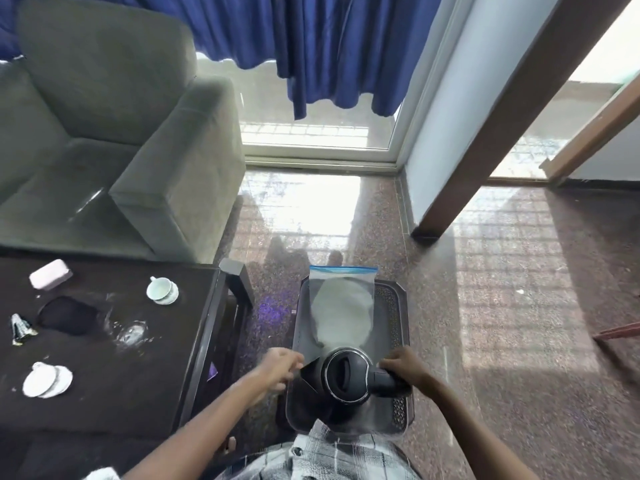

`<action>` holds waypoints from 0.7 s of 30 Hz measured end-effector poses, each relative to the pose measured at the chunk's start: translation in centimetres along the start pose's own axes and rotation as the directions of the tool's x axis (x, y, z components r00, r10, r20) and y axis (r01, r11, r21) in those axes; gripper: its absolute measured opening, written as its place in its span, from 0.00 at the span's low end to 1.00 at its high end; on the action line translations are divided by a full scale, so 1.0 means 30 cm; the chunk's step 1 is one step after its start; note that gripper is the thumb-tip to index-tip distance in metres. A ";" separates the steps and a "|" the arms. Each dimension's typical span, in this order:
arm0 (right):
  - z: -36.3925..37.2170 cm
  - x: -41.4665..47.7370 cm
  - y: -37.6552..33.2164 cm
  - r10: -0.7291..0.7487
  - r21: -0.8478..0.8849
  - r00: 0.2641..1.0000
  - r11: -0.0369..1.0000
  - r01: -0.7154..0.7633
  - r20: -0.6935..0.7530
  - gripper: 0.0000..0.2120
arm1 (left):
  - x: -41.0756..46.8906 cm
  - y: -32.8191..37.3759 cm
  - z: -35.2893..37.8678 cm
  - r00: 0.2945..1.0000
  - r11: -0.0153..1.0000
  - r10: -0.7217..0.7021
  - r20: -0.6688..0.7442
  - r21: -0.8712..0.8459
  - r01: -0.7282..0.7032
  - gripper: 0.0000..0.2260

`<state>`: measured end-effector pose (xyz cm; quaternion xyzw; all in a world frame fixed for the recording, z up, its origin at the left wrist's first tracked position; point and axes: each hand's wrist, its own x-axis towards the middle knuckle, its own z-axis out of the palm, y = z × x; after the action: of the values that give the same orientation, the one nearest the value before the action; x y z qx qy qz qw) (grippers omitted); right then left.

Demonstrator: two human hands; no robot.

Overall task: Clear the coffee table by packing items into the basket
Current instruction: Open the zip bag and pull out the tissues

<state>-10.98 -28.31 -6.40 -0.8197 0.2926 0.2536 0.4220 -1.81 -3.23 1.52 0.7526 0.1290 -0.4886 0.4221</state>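
Beyond the fingers, the black basket [398, 299] on the floor holds a plastic bag [341, 306], while the right hand [403, 368] grips the kettle [343, 375] handle over its near end, the left hand [278, 370] pinches the spout, and cups [162, 290] remain on the desk [104, 375] left of them.

Place: a home living room.
Seating: a grey armchair [114, 133] is standing beside a dark coffee table [104, 375].
Window: blue curtains [311, 46] are hanging over a glass balcony door [311, 133].
Floor: polished speckled stone [502, 306] is reflecting daylight.
Tableware: teacups [162, 290] are sitting out.
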 end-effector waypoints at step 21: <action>-0.038 0.257 -0.326 0.246 0.783 0.969 0.606 -0.141 -0.016 0.07 | -0.071 0.031 -0.171 0.992 0.984 0.085 -0.093 -0.151 -0.099 0.13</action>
<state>1.39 -26.71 -5.60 -0.5349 0.4854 0.0961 0.6848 0.91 0.57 4.65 0.7430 0.1500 -0.4239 0.4957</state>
